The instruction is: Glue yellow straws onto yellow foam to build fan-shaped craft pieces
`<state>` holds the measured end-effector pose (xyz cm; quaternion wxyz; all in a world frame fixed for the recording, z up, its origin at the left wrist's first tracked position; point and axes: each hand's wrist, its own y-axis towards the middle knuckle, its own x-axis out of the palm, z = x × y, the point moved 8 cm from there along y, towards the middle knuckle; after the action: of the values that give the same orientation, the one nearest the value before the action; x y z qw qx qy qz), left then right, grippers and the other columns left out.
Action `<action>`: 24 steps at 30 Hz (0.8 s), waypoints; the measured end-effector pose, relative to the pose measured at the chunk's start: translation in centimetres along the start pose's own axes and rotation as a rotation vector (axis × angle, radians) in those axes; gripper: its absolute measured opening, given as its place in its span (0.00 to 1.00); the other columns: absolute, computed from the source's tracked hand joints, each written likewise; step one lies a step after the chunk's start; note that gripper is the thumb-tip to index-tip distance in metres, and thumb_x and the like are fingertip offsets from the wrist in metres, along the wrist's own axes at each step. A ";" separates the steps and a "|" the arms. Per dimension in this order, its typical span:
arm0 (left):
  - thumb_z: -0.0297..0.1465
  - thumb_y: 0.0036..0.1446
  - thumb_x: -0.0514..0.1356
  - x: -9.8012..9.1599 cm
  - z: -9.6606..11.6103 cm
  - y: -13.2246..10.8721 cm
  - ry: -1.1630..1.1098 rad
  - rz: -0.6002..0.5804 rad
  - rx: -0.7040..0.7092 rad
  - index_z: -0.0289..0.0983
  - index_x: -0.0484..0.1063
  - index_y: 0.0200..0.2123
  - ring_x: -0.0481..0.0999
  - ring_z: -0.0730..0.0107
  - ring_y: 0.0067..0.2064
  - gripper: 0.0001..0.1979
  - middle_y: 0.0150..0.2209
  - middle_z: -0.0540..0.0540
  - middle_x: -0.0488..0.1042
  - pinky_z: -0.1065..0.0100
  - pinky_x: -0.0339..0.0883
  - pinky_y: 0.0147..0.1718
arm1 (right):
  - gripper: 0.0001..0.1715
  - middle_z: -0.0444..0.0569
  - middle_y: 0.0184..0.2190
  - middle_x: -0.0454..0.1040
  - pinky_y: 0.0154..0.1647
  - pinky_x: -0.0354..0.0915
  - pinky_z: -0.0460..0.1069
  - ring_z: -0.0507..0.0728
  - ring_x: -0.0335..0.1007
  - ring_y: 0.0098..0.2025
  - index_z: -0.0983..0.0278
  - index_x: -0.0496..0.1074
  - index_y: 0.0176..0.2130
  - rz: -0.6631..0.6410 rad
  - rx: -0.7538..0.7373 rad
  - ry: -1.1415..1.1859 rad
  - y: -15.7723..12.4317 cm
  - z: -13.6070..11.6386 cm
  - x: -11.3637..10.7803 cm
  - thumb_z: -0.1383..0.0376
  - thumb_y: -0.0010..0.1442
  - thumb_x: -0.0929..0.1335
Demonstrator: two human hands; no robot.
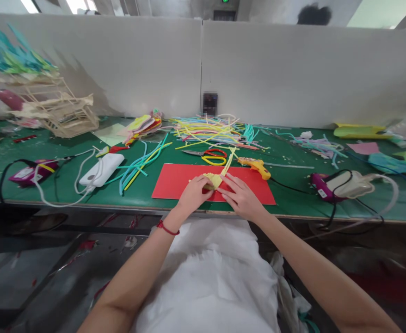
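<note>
A pale yellow crinkled piece (214,179), probably paper, lies over a red rectangular sheet (175,178) in front of me. Thin yellow strips (229,159) reach up from its right side. Bent fingers of my left hand (196,192) pinch the piece at its left edge. My right hand (241,196) rests with stretched, slightly parted fingers against its right side and the base of the strips. Just beyond the sheet lie scissors (214,157) with red and yellow handles. A yellow glue gun (255,165) sits over the sheet's upper right edge.
A heap of coloured strips (213,132) lies at the back. On the left are a white power bank (102,170), a purple device (33,173) with cables, and a stick frame (67,113). Another purple device (328,185) and paper scraps (390,162) occupy the right.
</note>
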<state>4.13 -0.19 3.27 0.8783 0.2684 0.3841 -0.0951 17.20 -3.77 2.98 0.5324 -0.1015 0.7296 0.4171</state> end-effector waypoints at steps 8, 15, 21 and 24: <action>0.25 0.52 0.61 0.0 0.0 0.0 -0.017 0.015 0.021 0.37 0.70 0.32 0.73 0.64 0.41 0.03 0.37 0.45 0.74 0.60 0.68 0.43 | 0.21 0.52 0.63 0.59 0.62 0.56 0.61 0.61 0.48 0.66 0.60 0.71 0.53 -0.031 0.011 -0.012 0.1 0.0 0.2 0.62 0.66 0.58; 0.24 0.52 0.61 0.2 0.1 -0.1 0.003 0.028 0.057 0.37 0.71 0.32 0.74 0.65 0.43 0.04 0.39 0.45 0.74 0.61 0.68 0.46 | 0.21 0.52 0.63 0.59 0.62 0.56 0.61 0.61 0.50 0.66 0.61 0.71 0.53 -0.030 0.014 -0.003 0.1 -0.2 0.0 0.63 0.66 0.58; 0.23 0.53 0.59 0.2 0.1 -0.1 0.002 0.031 0.049 0.37 0.72 0.32 0.74 0.66 0.43 0.04 0.40 0.45 0.74 0.62 0.68 0.45 | 0.20 0.51 0.63 0.58 0.62 0.56 0.61 0.61 0.49 0.66 0.60 0.71 0.53 -0.032 0.013 0.008 0.1 0.0 0.3 0.63 0.66 0.58; 0.23 0.53 0.59 0.2 0.1 -0.1 -0.013 0.021 0.046 0.37 0.72 0.31 0.74 0.67 0.43 0.04 0.39 0.46 0.75 0.64 0.69 0.45 | 0.20 0.52 0.63 0.58 0.62 0.56 0.61 0.61 0.49 0.66 0.60 0.71 0.53 -0.034 0.008 0.011 0.0 0.0 0.4 0.63 0.66 0.58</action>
<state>4.27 -0.27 3.16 0.8753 0.2917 0.3735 -0.0963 17.05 -3.60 2.61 0.5357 -0.1141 0.7323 0.4047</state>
